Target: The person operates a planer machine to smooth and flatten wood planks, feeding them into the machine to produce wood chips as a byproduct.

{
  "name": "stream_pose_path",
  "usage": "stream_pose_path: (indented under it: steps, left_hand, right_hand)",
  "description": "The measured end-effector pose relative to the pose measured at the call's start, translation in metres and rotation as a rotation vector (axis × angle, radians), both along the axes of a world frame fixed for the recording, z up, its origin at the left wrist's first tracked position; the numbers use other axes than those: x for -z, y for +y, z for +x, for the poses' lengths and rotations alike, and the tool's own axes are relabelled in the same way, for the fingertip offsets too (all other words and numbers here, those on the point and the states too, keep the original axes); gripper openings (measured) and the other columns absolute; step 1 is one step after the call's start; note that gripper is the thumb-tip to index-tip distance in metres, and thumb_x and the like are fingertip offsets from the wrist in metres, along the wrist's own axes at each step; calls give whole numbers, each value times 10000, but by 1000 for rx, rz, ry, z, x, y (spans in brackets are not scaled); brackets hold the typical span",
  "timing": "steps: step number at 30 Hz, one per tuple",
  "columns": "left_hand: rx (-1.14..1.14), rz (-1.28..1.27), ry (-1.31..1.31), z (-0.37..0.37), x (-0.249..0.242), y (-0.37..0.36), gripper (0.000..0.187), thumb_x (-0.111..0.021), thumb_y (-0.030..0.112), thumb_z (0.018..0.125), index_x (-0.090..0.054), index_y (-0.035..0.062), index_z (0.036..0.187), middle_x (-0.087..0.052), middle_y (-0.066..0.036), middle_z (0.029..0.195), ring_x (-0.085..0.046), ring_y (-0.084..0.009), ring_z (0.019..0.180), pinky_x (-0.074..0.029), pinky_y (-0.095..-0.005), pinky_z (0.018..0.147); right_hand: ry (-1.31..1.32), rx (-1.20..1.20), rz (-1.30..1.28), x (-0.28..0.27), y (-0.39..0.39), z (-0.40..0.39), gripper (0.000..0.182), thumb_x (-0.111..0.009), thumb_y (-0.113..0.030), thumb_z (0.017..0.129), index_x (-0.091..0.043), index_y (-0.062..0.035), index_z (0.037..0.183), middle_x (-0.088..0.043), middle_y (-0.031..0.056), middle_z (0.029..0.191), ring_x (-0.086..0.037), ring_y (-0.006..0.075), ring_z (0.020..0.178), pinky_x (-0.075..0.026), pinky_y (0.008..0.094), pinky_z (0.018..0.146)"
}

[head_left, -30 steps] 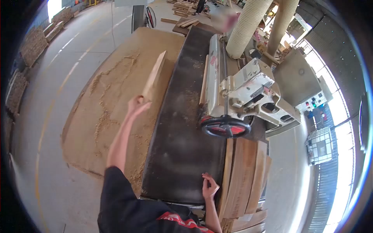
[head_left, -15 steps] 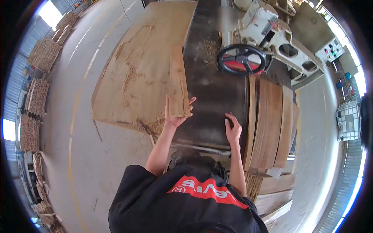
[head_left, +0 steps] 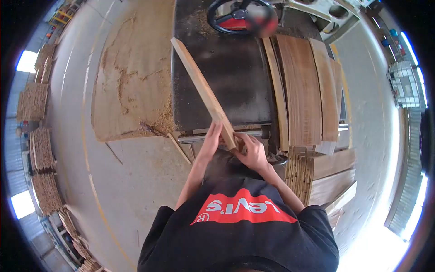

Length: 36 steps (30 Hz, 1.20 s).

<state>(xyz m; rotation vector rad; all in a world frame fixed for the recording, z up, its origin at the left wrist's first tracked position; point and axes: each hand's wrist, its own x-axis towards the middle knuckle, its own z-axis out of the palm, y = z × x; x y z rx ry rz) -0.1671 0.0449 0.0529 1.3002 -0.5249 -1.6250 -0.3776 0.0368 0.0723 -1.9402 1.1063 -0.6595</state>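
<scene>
A long, narrow wooden board [head_left: 199, 84] slants away from me, its near end close to my body and its far end over the left edge of a dark machine table [head_left: 222, 68]. My left hand [head_left: 212, 143] grips the board near its close end from the left side. At the right of that same end, my right hand [head_left: 251, 152] has its fingers curled around the wood. Some fingertips of both hands are hidden behind the board.
Several planks [head_left: 299, 90] lie along the table's right side, above a stack of boards [head_left: 301, 174]. A black handwheel [head_left: 226, 18] sits on the machine ahead. Sawdust covers a brown sheet [head_left: 136, 77] at left. A thin wood strip [head_left: 179, 147] leans near the table's front edge.
The board has come toward me and swung to a slant, turned onto a narrower face. My right hand has moved left from over the table and taken hold of its near end.
</scene>
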Motion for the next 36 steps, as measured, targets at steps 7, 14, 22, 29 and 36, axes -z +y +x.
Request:
stream_pose_path:
  steps: [7,14,22,29,36]
  left_hand:
    - [477,-349,-645,-39,-8,19,799,-661,295,1104,-251,-98,1666,-544,-349,1542,-690,-433,1252,-545,-422,1045]
    - [738,-541,-1093,-64,11,13,986,-666,483,1055,-222,-185,1629,-160,-495,1688,-91,-620,1625,-192,-625,1319]
    - [844,-685,-1208,-85,17,-17,1086,-645,554,1034,-164,-201,1649,-152,-492,1690,-29,-572,1656,-156,-691,1302]
    - [913,-679,-1410,-90,5,-58,1130,-583,679,1032,-292,-270,1571,-317,-509,1617,-109,-567,1650,-223,-694,1278]
    - [892,-667,-1447,-81,3,-107,1149,-556,717,1034,-331,-279,1560,-378,-514,1582,-184,-571,1633,-290,-676,1253]
  right_hand:
    - [4,230,317,44,47,-49,319,-815,-236,990,-753,53,1109,-810,197,896,-820,310,828,-636,419,746]
    - [-315,365,792,83,48,-70,399,-746,-327,1051,-787,66,1101,-817,116,972,-760,175,894,-600,362,827]
    - [-684,710,992,100,43,-59,466,-691,-452,1093,-713,6,1175,-743,72,1014,-723,179,870,-593,328,772]
    - [-659,792,1036,97,16,-40,483,-601,-481,1130,-720,-13,1150,-757,87,937,-722,195,742,-572,343,602]
    - [-748,842,971,76,-37,-17,390,-596,-446,1135,-745,-86,1118,-764,49,896,-713,157,687,-533,312,558]
